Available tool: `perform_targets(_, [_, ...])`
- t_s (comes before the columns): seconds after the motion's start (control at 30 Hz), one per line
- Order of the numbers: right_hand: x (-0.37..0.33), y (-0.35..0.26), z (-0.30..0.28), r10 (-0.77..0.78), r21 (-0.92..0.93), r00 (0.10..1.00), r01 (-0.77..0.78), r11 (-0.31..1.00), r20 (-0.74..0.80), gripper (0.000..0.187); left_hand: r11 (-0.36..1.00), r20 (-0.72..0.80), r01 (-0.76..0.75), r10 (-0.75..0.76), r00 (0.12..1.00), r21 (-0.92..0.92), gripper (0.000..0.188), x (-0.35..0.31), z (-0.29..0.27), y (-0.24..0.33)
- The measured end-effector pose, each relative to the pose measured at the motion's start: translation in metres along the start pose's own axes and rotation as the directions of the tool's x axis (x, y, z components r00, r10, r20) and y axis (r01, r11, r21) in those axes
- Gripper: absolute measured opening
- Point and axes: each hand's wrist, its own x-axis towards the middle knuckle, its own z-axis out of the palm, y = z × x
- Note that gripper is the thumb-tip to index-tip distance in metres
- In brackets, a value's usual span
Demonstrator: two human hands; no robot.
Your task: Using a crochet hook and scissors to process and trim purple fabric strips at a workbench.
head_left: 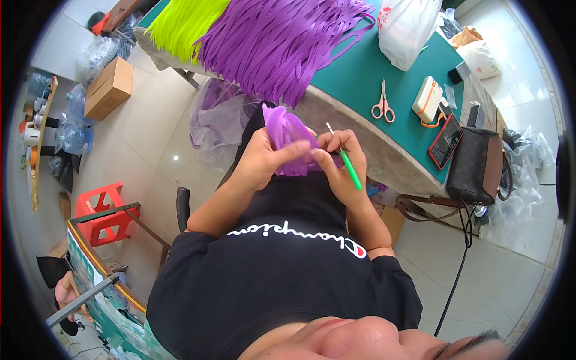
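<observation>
Over my lap, my left hand [262, 157] is closed around a soft, translucent purple piece [287, 127], its thumb lying across the folds. My right hand [343, 161] holds a slim tool with a green handle [350, 170] and a thin pale tip that points up and away from me. The thumb and fingertips of that hand also meet the right edge of the purple piece; whether they pinch it is hard to see. On the table ahead lies a big heap of long purple strips [264, 48], with yellow-green strips [183, 27] to its left.
The green-topped table [342, 90] carries scissors [383, 103], a white plastic bag [408, 30], a white case [427, 99], a phone [446, 141] and a brown handbag [474, 165]. A clear plastic bag [219, 123] hangs below its edge. To the left stand a red stool [107, 213] and a cardboard box [109, 89].
</observation>
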Motion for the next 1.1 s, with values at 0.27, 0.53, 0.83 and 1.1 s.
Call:
perform_targets(0.27, [0.001,-0.016,-0.025,-0.245,0.412,0.961,0.278,0.868,-0.131,0.028,0.68,0.077,-0.196,0.202,0.976,0.707,0.027,0.015,-0.024,-0.012])
perform_targets(0.53, [-0.013,-0.087,-0.105,-0.392,0.682,0.867,0.488,0.544,-0.308,0.022,0.571,-0.002,-0.072,0.127,0.992,0.818,0.029,0.037,-0.077,-0.015])
perform_targets(0.83, [0.043,-0.14,-0.077,-0.329,0.318,0.931,0.364,0.876,-0.16,0.021,0.716,0.459,0.098,-0.54,0.706,0.691,0.017,0.023,-0.066,0.031])
perform_targets(1.1, [0.159,-0.145,-0.021,-0.379,0.63,0.925,0.318,0.708,-0.04,0.017,0.659,0.575,-0.109,-0.549,0.607,0.744,0.032,0.013,-0.062,0.021])
